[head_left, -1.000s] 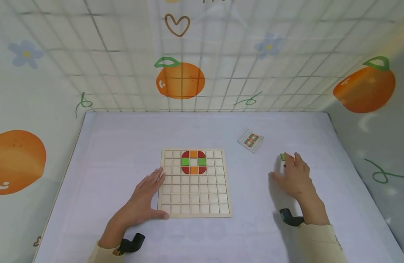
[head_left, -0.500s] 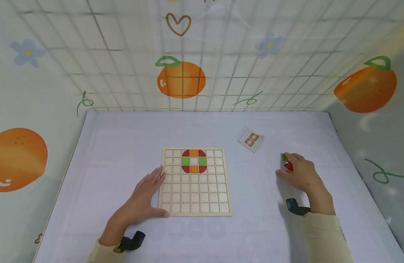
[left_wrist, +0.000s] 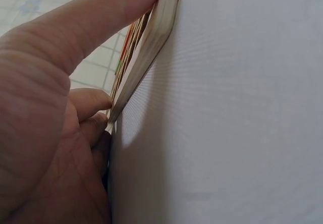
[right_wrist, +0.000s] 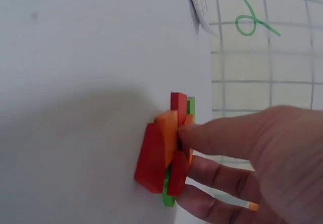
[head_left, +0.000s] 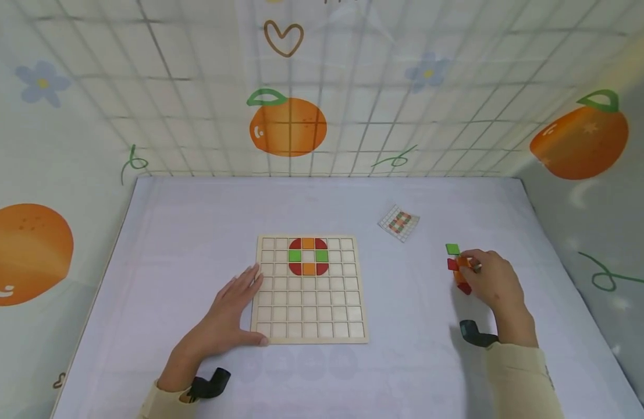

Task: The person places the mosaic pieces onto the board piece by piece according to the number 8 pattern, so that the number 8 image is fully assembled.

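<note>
My left hand [head_left: 230, 317] rests at the left side of a square wooden grid board [head_left: 310, 340], its fingers along the left edge and its thumb at the near left corner. The left wrist view shows the thumb [left_wrist: 75, 32] touching the board's rim [left_wrist: 146, 52]. On the board, red, orange and green tiles [head_left: 308, 244] form a ring near the far edge. My right hand [head_left: 497, 282] is at a small pile of loose tiles to the right. Its thumb and fingers pinch a red tile [right_wrist: 177, 176] among orange [right_wrist: 169, 135] and other red tiles [right_wrist: 150, 161]; the fingertips are partly hidden.
A small pattern card [head_left: 399, 223] lies behind and right of the board. A green tile [head_left: 452, 249] lies flat at the pile's far side, with a red tile [head_left: 452, 265] nearer. A cloth printed with oranges hangs around the white table [head_left: 196, 209].
My right hand has shifted slightly right and curled its fingers in at the pile, uncovering more green, red and orange tiles. The left hand and board stay in place.
</note>
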`<action>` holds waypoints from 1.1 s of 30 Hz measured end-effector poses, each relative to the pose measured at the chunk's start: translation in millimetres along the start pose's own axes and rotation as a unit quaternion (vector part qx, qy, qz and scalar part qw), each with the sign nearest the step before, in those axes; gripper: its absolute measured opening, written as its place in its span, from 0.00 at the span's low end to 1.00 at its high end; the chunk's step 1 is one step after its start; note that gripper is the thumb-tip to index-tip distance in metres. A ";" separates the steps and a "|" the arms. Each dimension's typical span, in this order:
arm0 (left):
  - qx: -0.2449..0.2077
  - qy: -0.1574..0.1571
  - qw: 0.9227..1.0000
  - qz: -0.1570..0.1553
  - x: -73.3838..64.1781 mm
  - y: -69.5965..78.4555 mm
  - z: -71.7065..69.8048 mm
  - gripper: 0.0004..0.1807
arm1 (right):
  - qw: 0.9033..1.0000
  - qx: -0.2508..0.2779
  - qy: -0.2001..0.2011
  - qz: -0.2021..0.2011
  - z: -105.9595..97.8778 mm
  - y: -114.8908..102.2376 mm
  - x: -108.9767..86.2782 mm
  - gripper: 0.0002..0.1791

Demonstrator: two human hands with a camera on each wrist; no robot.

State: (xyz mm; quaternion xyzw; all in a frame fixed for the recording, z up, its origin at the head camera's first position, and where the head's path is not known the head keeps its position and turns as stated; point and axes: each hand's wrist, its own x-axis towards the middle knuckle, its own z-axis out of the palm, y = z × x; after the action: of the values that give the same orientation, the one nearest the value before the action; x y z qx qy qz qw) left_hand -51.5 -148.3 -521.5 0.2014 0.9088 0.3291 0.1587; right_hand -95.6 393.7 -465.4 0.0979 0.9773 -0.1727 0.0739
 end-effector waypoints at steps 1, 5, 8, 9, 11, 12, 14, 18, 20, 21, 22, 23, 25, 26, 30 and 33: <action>0.001 0.000 1.000 0.001 0.0 0.0 0.3 0.73 | 1.000 0.003 0.000 0.000 1.0 1.8 -0.7 0.23; 0.000 0.010 1.000 0.007 -0.3 -0.6 0.4 0.72 | 1.000 0.001 0.021 -0.021 5.9 4.5 -3.2 0.24; 0.000 0.009 1.000 0.003 -1.5 -1.7 1.2 0.73 | 0.996 0.009 0.069 -0.047 14.5 -4.2 -12.5 0.23; 0.000 0.005 1.000 -0.001 -2.2 -2.3 1.8 0.73 | 0.995 0.014 0.083 -0.056 18.2 -11.1 -17.4 0.23; 0.000 -0.001 1.000 -0.006 -3.7 -2.1 2.5 0.73 | 0.991 0.029 0.099 -0.079 26.3 -29.9 -28.0 0.21; -0.001 -0.005 1.000 -0.009 -4.3 -2.1 2.5 0.73 | 0.990 0.035 0.101 -0.096 31.4 -40.9 -32.3 0.20; -0.002 -0.008 1.000 -0.011 -4.4 -2.0 2.0 0.73 | 0.987 0.045 0.082 -0.128 39.4 -68.9 -39.3 0.18; -0.001 -0.005 1.000 -0.008 -0.7 -3.7 1.1 0.73 | 0.973 0.065 0.031 -0.217 57.7 -128.4 -44.7 0.17; 0.003 -0.003 1.000 -0.008 0.2 -5.2 1.8 0.74 | 0.959 0.064 0.013 -0.274 68.1 -156.4 -45.8 0.17; 0.005 -0.002 1.000 -0.007 0.4 -5.9 2.1 0.74 | 0.950 0.059 0.010 -0.306 73.1 -168.5 -45.8 0.16; 0.006 -0.001 1.000 -0.007 0.6 -6.4 2.2 0.74 | 0.940 0.050 0.007 -0.337 78.0 -179.7 -45.0 0.17; 0.008 -0.002 1.000 -0.009 0.5 -6.6 2.1 0.74 | 0.931 0.040 0.004 -0.362 82.1 -190.0 -44.1 0.17; 0.010 -0.003 1.000 -0.011 0.5 -6.5 2.2 0.74 | 0.915 0.023 0.000 -0.403 89.7 -205.6 -41.7 0.16; 0.008 -0.004 1.000 -0.012 0.3 -6.0 2.0 0.74 | 0.909 0.015 -0.002 -0.416 92.8 -211.4 -40.8 0.15; 0.004 -0.008 1.000 -0.012 0.2 -3.5 1.4 0.73 | 0.901 -0.001 -0.009 -0.434 100.4 -223.3 -38.4 0.13; 0.013 -0.007 1.000 -0.009 0.6 -3.2 0.5 0.73 | 0.899 -0.005 -0.010 -0.438 102.8 -225.0 -36.9 0.12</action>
State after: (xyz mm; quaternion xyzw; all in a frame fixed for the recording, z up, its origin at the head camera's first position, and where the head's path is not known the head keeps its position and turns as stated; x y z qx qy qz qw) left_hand -52.6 -150.0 -524.0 0.1975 0.9137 0.3139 0.1658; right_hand -97.2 144.1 -481.8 -0.3420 0.9215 -0.1841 0.0014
